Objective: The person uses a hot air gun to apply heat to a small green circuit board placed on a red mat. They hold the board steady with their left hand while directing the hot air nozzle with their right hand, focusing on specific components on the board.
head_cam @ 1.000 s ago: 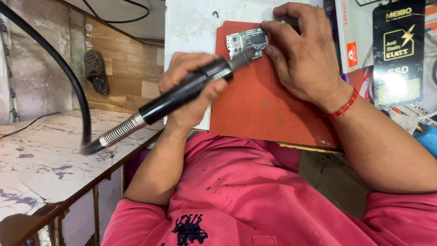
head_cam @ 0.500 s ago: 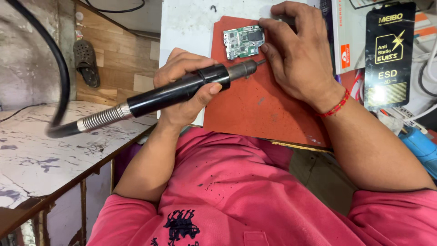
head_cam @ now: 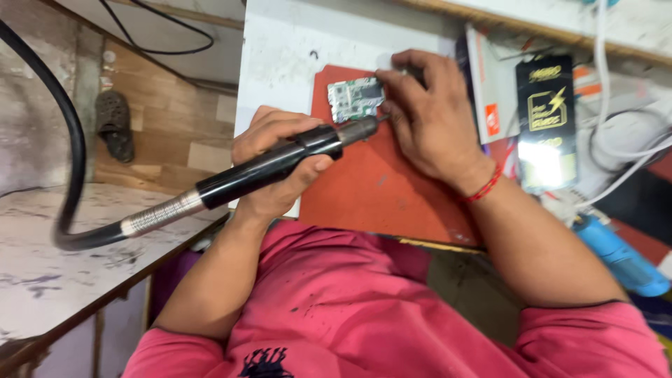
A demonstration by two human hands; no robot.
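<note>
Left hand [head_cam: 280, 164] gripping rotary handpiece [head_cam: 273, 164], right hand [head_cam: 430, 119] pinning circuit board [head_cam: 355, 98]

Your right hand [head_cam: 434, 122] covers the right edge of the circuit board [head_cam: 355, 99]; whether your fingertips pinch it or only press on it cannot be told. The tool tip [head_cam: 381, 119] is too small to make out. The black hose [head_cam: 70, 154] runs off the upper left of the frame. At lower right, the blue object [head_cam: 619, 255] is cut by the edge. Your left hand [head_cam: 280, 168] hides the middle of the tool handle [head_cam: 269, 168]. The board's parts are too fine to read.
</note>
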